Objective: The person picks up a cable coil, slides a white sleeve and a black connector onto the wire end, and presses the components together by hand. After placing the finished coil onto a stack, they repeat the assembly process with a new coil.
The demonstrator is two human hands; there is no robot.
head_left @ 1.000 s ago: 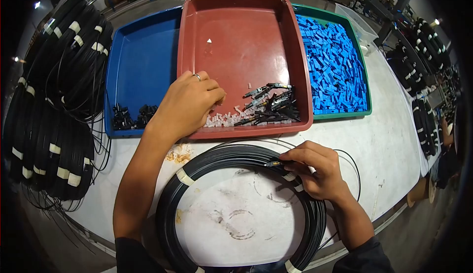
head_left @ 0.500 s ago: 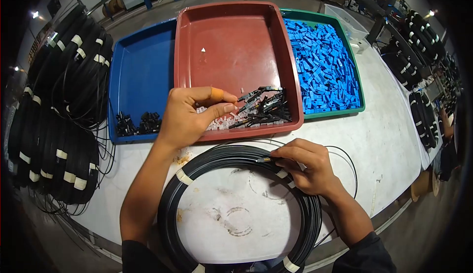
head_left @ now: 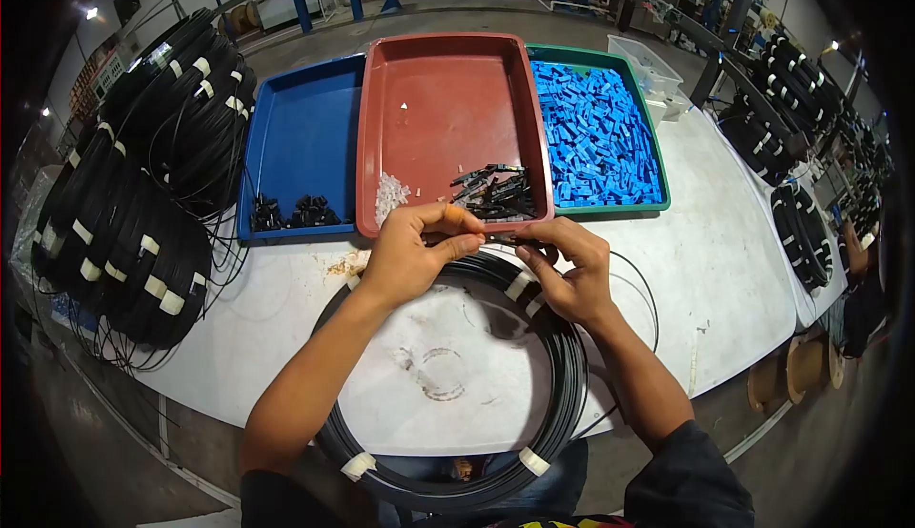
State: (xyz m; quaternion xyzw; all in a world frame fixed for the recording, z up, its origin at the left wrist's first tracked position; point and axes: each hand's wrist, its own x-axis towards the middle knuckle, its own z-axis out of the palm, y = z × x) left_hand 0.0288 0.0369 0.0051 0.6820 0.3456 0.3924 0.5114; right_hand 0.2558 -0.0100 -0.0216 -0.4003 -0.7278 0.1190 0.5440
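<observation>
My left hand (head_left: 416,250), with orange tape on one finger, is closed in a pinch around a small dark piece, mostly hidden by the fingers. Its fingertips meet those of my right hand (head_left: 575,269) above the front edge of the red tray (head_left: 434,80). My right hand is closed on a slim black cable connector (head_left: 501,238) that points towards the left fingertips. Below both hands lies a coil of black cable (head_left: 569,375), bound with pale tape and overhanging the table's near edge. Dark slim parts (head_left: 496,192) and small clear pieces (head_left: 390,194) lie in the red tray.
Left of the red tray is a blue tray (head_left: 307,128) holding black parts (head_left: 295,212). A green tray (head_left: 654,171) on the right is full of blue connector pieces (head_left: 600,132). Stacked cable coils (head_left: 124,233) rise at the left; more coils (head_left: 799,233) stand at the right.
My left hand has come away from the parts in the red tray to meet my right hand. The right hand has lifted the connector off the coil. The camera view has shifted.
</observation>
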